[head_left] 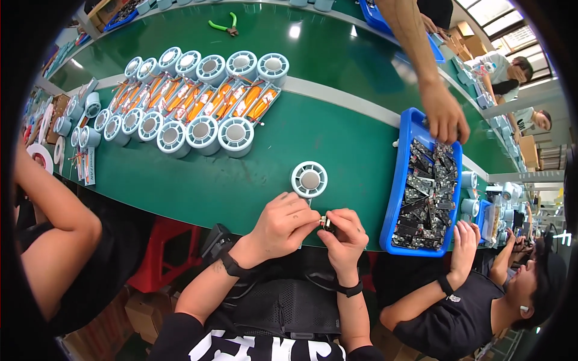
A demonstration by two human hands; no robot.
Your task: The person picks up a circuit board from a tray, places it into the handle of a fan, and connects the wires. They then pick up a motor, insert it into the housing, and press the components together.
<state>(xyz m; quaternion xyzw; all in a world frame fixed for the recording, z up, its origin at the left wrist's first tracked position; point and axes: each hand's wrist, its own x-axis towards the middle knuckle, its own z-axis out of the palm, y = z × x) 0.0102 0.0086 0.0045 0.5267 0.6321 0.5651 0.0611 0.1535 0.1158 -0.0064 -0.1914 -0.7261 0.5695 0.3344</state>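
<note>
Close together at the table's near edge, both my hands meet over a small dark circuit board [327, 223]. My right hand [345, 236] pinches the board between thumb and fingers. Fingers closed, my left hand [284, 221] touches the board's left end; whatever small part is in its fingertips is mostly hidden. Just beyond them is a light-blue fan-shaped unit [309, 179] with a round grey centre, its lower part covered by my left hand.
Two rows of similar light-blue units [202, 131] with orange packs and wires stand at the left. A blue tray [394, 207] of circuit boards lies at the right, with another person's hand [444, 114] over it. Green-handled cutters [225, 25] lie far back. Co-workers sit on both sides.
</note>
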